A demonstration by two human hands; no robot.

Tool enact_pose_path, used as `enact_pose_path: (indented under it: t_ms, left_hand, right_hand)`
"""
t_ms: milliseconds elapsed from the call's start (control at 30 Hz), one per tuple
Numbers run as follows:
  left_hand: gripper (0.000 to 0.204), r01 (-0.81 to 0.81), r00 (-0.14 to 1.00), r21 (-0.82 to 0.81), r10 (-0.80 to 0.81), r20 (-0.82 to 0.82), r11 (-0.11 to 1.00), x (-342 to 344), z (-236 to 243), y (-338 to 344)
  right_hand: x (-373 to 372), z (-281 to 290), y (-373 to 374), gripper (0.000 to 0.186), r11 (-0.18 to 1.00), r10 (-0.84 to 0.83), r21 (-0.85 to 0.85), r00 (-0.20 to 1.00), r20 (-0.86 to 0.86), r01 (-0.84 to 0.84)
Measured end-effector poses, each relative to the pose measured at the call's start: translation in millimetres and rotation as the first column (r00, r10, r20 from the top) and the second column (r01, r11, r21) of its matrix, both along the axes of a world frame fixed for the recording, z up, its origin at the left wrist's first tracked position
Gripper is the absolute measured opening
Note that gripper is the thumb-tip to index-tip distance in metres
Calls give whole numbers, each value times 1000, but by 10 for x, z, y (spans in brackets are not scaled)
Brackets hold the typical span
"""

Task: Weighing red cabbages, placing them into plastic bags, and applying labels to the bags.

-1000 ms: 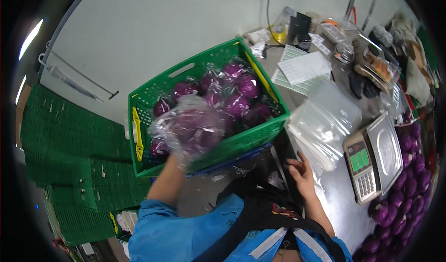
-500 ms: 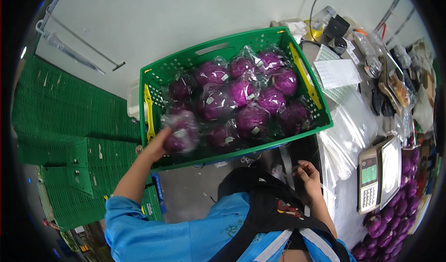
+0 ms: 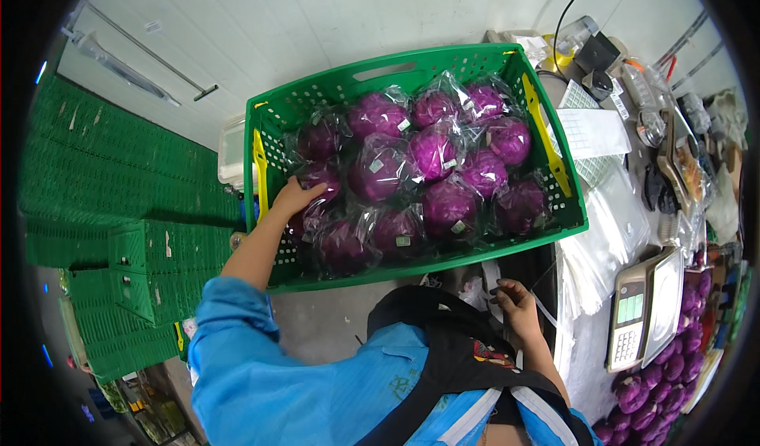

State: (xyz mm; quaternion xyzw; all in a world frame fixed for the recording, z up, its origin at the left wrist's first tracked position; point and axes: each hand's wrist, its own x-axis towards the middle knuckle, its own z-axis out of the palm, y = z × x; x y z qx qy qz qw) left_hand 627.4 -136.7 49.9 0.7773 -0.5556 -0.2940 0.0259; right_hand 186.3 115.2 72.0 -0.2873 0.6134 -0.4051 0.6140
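Note:
A large green crate (image 3: 443, 264) holds several purple cabbages in clear film with small pale labels. At the crate's left side, my left hand (image 3: 297, 201) is spread round a wrapped purple cabbage (image 3: 323, 178), thumb and a finger over its film; its other fingers are hidden. Just right of that hand, in the near left corner, lies another wrapped cabbage (image 3: 344, 248). My right hand (image 3: 516, 302) is outside the crate, beyond its near edge, beside a pale strip (image 3: 492, 284). Its fingers are curled together, and what they hold, if anything, is too small to make out.
On the right, a table carries clear plastic bags (image 3: 606, 232), a digital scale (image 3: 645, 311) and a paper sheet (image 3: 595, 132). Loose purple cabbages (image 3: 653, 387) lie beyond the scale. Stacked green crates (image 3: 119, 169) stand at left; a wall (image 3: 317, 18) rises behind.
The cabbage my left hand was carrying now lies in the crate's near left corner. That hand has moved up onto another cabbage. My right hand stays near the same place, fingers curled.

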Motion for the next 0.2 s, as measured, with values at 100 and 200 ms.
enact_pose_path:
  t_ms: [100,200]
  left_hand:
    - [85,-110,899,41,117,-421,993,-76,-83,-165]
    - [94,133,904,-53,-143,-402,990,-132,-57,-128]
  right_hand:
    - [67,125,-86,23,999,54,3,992,-113,-54]
    - [40,14,-54,24,1000,7,-20,999,-49,-8]
